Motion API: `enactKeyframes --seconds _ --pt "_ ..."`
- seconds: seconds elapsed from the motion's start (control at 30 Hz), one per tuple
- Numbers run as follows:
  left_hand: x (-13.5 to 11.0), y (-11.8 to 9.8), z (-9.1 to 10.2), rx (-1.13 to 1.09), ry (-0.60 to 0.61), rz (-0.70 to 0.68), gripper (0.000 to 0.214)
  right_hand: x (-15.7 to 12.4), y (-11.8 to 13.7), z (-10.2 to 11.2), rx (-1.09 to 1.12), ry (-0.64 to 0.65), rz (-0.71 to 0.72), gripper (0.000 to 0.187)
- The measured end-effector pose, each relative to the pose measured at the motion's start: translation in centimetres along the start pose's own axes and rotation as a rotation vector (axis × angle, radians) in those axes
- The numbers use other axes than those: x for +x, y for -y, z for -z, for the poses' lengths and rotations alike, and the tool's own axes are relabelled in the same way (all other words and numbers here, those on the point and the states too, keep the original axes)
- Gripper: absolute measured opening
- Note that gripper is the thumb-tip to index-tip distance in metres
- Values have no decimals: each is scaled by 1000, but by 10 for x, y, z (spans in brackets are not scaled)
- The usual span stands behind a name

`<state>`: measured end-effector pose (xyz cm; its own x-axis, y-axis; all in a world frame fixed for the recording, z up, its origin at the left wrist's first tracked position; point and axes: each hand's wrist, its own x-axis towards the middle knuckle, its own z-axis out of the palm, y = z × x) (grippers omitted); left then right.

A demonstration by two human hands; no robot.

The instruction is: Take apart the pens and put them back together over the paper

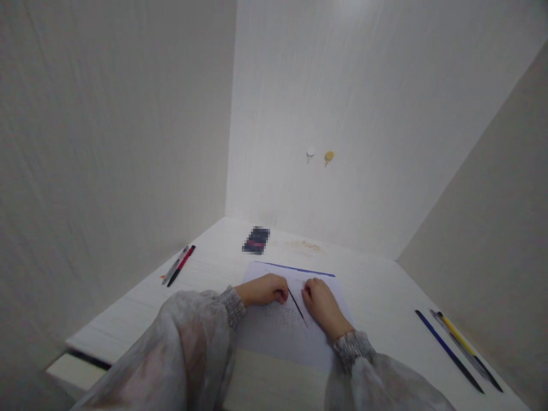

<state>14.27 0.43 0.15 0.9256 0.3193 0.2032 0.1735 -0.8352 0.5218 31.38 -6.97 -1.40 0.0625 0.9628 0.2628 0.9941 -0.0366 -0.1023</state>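
left hand (266, 289) curled by black stick (296, 303), right hand (324, 306) curled over paper (280, 341), holds unclear

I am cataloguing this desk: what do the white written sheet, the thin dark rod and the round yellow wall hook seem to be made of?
White written sheet: matt paper, being thin, flat and without shine. Thin dark rod: perhaps plastic, being straight and evenly dark; finish unclear. Round yellow wall hook: possibly plastic, flat-coloured and dull; metal remains possible.
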Motion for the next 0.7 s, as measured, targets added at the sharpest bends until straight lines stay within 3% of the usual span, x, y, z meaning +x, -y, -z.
enactKeyframes --seconds 0.17,0.27,0.5,0.6,0.7 --pt "0 3 0 -53 -14 27 9 -6 1 5 -52 43 -72 17" --pt "0 4 4 -51 -121 90 7 -8 -8 17 6 4 -84 22" --pt "-3 27 17 -43 -616 494 14 -9 -69 42 146 -134 -361 34" --pt "-9 44 18 -15 -698 702 14 -11 -92 38 169 -110 -426 35" --pt "-15 54 16 9 -701 769 11 -14 -103 32 217 -69 -433 36"
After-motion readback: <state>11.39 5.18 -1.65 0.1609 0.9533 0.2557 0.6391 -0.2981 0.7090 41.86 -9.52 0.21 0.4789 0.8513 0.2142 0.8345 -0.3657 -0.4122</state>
